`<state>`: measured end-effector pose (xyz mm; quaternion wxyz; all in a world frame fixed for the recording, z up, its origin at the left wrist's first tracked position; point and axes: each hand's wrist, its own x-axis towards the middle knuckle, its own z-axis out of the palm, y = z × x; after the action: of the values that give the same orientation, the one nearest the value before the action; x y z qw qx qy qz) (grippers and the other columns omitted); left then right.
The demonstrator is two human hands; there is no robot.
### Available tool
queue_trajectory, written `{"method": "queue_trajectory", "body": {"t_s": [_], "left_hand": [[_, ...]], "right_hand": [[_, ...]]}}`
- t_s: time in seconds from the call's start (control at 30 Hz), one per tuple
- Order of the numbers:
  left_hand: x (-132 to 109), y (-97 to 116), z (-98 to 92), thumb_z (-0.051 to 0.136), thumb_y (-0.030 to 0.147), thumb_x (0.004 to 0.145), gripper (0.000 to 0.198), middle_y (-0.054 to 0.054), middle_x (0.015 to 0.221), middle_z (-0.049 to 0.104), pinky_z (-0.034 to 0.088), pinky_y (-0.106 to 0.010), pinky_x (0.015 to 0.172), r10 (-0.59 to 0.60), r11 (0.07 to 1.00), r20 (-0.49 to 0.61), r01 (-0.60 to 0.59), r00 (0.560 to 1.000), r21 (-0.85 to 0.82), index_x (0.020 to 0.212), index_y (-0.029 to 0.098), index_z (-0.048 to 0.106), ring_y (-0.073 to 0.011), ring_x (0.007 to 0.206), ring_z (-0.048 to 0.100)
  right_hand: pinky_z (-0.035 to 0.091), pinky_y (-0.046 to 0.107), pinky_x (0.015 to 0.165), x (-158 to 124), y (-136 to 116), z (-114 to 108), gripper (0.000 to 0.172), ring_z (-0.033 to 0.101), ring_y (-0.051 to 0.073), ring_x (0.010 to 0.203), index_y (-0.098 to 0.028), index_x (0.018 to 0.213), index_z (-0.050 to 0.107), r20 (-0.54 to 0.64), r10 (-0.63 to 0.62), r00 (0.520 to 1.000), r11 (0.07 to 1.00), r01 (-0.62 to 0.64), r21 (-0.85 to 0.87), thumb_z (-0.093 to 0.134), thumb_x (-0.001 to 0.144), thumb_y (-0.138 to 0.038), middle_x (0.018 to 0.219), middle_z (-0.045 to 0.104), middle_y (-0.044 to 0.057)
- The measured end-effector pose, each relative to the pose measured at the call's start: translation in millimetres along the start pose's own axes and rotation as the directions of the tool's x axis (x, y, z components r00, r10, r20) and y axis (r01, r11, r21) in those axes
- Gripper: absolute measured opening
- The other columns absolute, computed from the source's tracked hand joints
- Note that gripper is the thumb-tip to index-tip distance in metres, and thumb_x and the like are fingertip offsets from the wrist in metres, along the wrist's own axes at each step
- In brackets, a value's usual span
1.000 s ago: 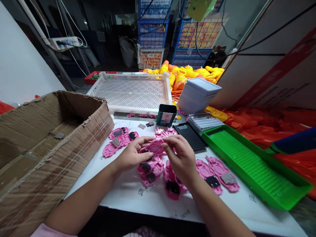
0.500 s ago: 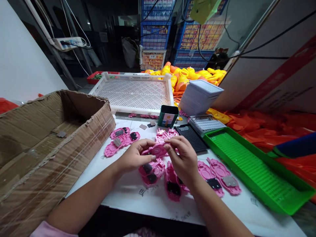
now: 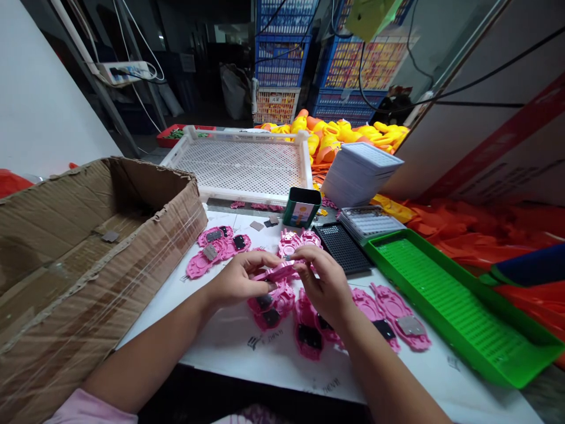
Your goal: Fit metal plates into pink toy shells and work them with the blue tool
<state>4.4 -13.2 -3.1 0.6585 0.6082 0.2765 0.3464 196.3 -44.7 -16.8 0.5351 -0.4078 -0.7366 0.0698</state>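
My left hand point(image 3: 242, 275) is closed on a pink plastic shell point(image 3: 279, 272), thumb below and fingers above, held tilted over the table. At the shell's right end, the fingers of my right hand point(image 3: 321, 277) pinch its edge. A small greyish bit point(image 3: 288, 257) shows by the right fingertips; I cannot make out what it is. Below the hands lie more pink shells with black plates point(image 3: 309, 337). To the right is a pink shell with a grey plate point(image 3: 409, 325). Another group of pink shells point(image 3: 207, 259) lies to the left.
A cardboard box point(image 3: 176, 203) stands at left, a green tray point(image 3: 441, 306) at right. Behind the hands are a dark green cup point(image 3: 302, 209), a black grid tray point(image 3: 342, 247), stacked white trays point(image 3: 357, 176) and a white perforated crate point(image 3: 247, 165). Yellow parts point(image 3: 344, 135) are heaped behind.
The held pink shell has tipped so that it shows more edge-on, and a small greyish bit now shows at its top. My right fingers have shifted slightly; the view has moved a little.
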Motion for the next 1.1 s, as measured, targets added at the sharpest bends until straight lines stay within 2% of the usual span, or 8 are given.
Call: {"method": "queue_trajectory", "body": {"t_s": [0.43, 0.67, 0.77, 0.83, 0.9, 0.97, 1.03, 1.1], "left_hand": [[5, -3, -3.0, 0.081, 0.01, 0.058, 0.025, -0.004, 0.095, 0.061, 0.048, -0.025, 0.077, 0.092, 0.995, 0.074, -0.089, 0.993, -0.05, 0.079, 0.019, 0.07, -0.0163, 0.092, 0.059], [2, -3, 4.7, 0.078, 0.014, 0.063, 0.027, -0.001, 0.086, 0.059, 0.043, -0.022, 0.069, -0.016, 0.996, 0.047, 0.02, 0.999, -0.086, 0.084, 0.017, 0.062, -0.0112, 0.076, 0.055], [0, 0, 5.7, 0.08, 0.017, 0.061, 0.029, -0.002, 0.087, 0.061, 0.044, -0.023, 0.069, 0.007, 0.986, 0.019, -0.004, 1.0, -0.164, 0.083, 0.017, 0.06, -0.0129, 0.078, 0.056], [-2, 3, 4.6, 0.079, 0.017, 0.06, 0.03, -0.002, 0.085, 0.061, 0.044, -0.024, 0.068, 0.042, 0.979, 0.043, -0.032, 0.998, -0.2, 0.083, 0.017, 0.06, -0.0132, 0.077, 0.056], [-3, 5, 3.1, 0.079, 0.015, 0.06, 0.029, -0.002, 0.084, 0.06, 0.043, -0.022, 0.066, 0.062, 0.974, 0.07, -0.044, 0.996, -0.224, 0.084, 0.017, 0.062, -0.0124, 0.075, 0.054], [-4, 5, 2.2, 0.078, 0.012, 0.059, 0.029, -0.002, 0.085, 0.06, 0.043, -0.021, 0.065, 0.068, 0.962, 0.099, -0.039, 0.993, -0.269, 0.084, 0.017, 0.063, -0.0117, 0.074, 0.054], [-4, 3, 2.4, 0.077, 0.01, 0.058, 0.03, -0.002, 0.085, 0.06, 0.043, -0.021, 0.065, 0.072, 0.941, 0.127, -0.025, 0.989, -0.337, 0.082, 0.016, 0.062, -0.0113, 0.075, 0.055], [-3, 0, 3.3, 0.078, 0.009, 0.055, 0.031, -0.002, 0.084, 0.06, 0.044, -0.021, 0.067, 0.065, 0.913, 0.134, -0.005, 0.989, -0.408, 0.08, 0.016, 0.062, -0.0109, 0.076, 0.055]], "right_hand": [[0.046, 0.029, 0.062, 1, -6, -5, 0.022, 0.057, 0.016, 0.066, -0.022, 0.077, 0.055, 0.104, 0.166, 0.981, 0.973, -0.18, 0.145, 0.049, 0.093, -0.037, 0.07, 0.061, 0.003], [0.045, 0.029, 0.061, -2, -1, -1, 0.044, 0.055, 0.016, 0.065, -0.021, 0.076, 0.061, 0.224, 0.436, 0.872, 0.788, -0.49, 0.373, 0.059, 0.08, -0.065, 0.071, 0.061, 0.003], [0.045, 0.03, 0.058, 10, -1, 0, 0.059, 0.056, 0.016, 0.063, -0.021, 0.077, 0.064, 0.226, 0.506, 0.832, 0.658, -0.542, 0.523, 0.055, 0.072, -0.079, 0.071, 0.062, 0.004], [0.046, 0.03, 0.058, 27, 2, 4, 0.056, 0.055, 0.016, 0.062, -0.021, 0.079, 0.066, 0.204, 0.514, 0.833, 0.681, -0.541, 0.493, 0.052, 0.078, -0.075, 0.071, 0.063, 0.004], [0.047, 0.031, 0.064, 49, 10, 15, 0.042, 0.058, 0.017, 0.067, -0.021, 0.081, 0.067, 0.195, 0.423, 0.885, 0.835, -0.464, 0.297, 0.054, 0.086, -0.06, 0.076, 0.066, 0.006], [0.049, 0.035, 0.077, 73, 23, 35, 0.025, 0.062, 0.02, 0.082, -0.02, 0.086, 0.069, 0.289, 0.246, 0.925, 0.968, -0.251, -0.019, 0.055, 0.09, -0.039, 0.088, 0.07, 0.009], [0.047, 0.037, 0.09, 95, 39, 62, 0.021, 0.061, 0.024, 0.101, -0.017, 0.096, 0.071, 0.5, 0.175, 0.848, 0.946, -0.004, -0.324, 0.052, 0.09, -0.02, 0.109, 0.07, 0.013], [0.045, 0.039, 0.095, 111, 52, 90, 0.03, 0.056, 0.026, 0.112, -0.015, 0.106, 0.071, 0.661, 0.227, 0.715, 0.825, 0.219, -0.521, 0.046, 0.089, -0.01, 0.127, 0.063, 0.014]]}}
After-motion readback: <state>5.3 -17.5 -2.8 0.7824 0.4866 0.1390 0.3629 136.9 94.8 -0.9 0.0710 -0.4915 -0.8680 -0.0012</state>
